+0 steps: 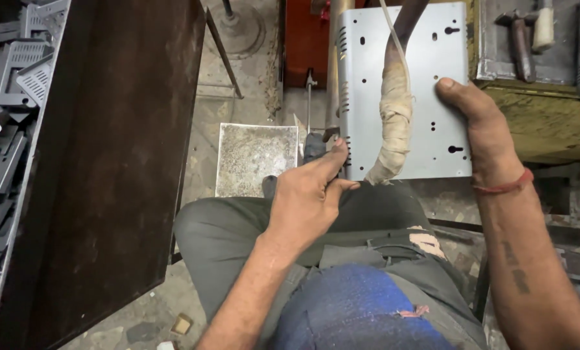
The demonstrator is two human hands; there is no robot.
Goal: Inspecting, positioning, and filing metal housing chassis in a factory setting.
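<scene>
The right hand (478, 126) grips the right edge of a pale grey metal plate (432, 97), thumb on its face, fingers hidden behind. The plate stands nearly upright above the person's lap, its long axis running up and down, its punched face turned toward the camera. The left hand (309, 194) rests on the thigh, loosely curled and holding nothing, forefinger touching the plate's lower left corner. A cloth-wrapped lever (393, 110) crosses in front of the plate. A dark metal sheet (108, 162) leans at left beside stacked grey parts (11, 84); hammers (530, 32) lie on the desk (543, 123) at right.
</scene>
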